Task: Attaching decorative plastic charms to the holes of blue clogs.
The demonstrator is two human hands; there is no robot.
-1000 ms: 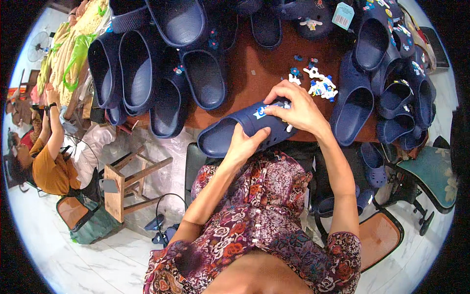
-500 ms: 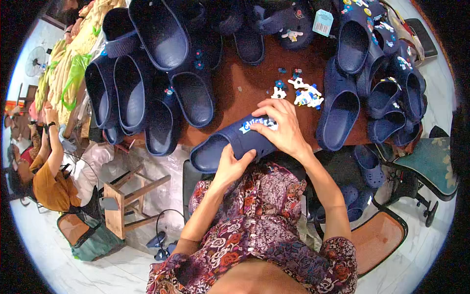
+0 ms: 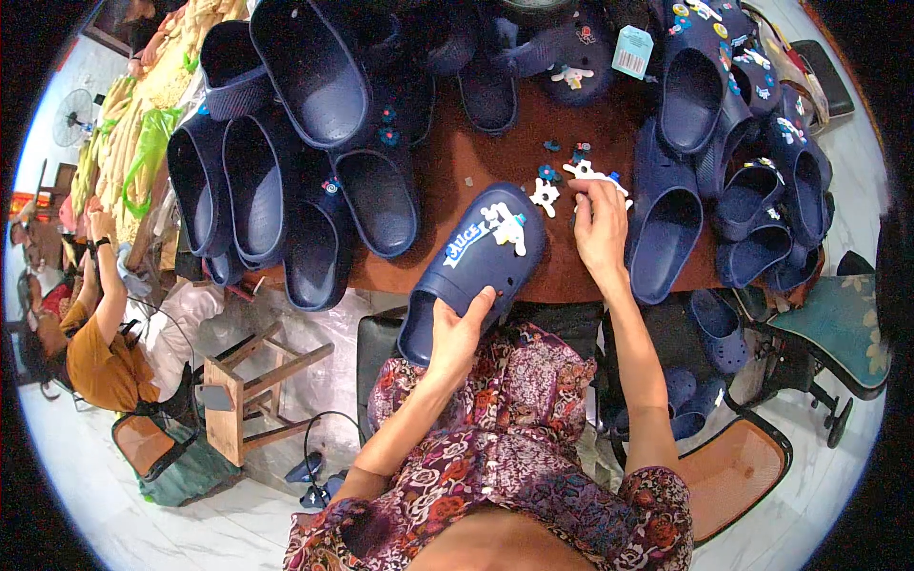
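We see left hand, fingers holding navy clog; right hand at white charms on desk, grip we cannot tell.

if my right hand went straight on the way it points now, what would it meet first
Most likely the loose white charms on the brown table: they lie right at the tips of the right hand, perhaps already touching; depth is unclear here.
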